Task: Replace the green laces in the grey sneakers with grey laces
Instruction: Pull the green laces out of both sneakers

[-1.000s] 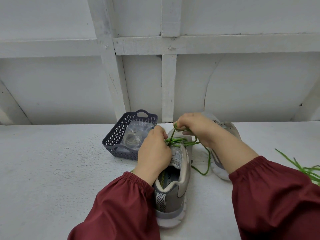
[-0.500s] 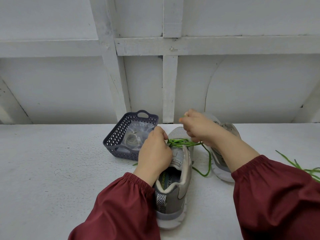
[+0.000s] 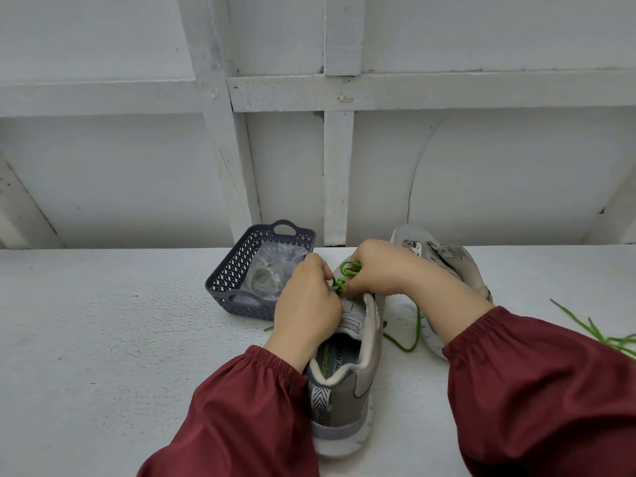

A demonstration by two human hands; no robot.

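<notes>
— Where's the shoe being worked on?
— The near sneaker [image 3: 347, 390] stands mid-desk [image 3: 103, 339], heel toward the near edge. The second sneaker [image 3: 447, 259] is just right of it, by the far edge.
— And the grips?
— Both grasp the green lace [image 3: 348, 270] above the eyelets: the left grip [image 3: 306, 304] pinches it low, the right grip [image 3: 378, 270] holds a bunched loop.
— Grey laces?
— Pale coils in a clear packet [image 3: 268, 275], inside the basket [image 3: 234, 270] by the far edge.

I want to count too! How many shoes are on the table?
2. One shoe stands in the middle, under the left hand and right hand; the other shoe is behind the right hand, partly hidden.
</notes>
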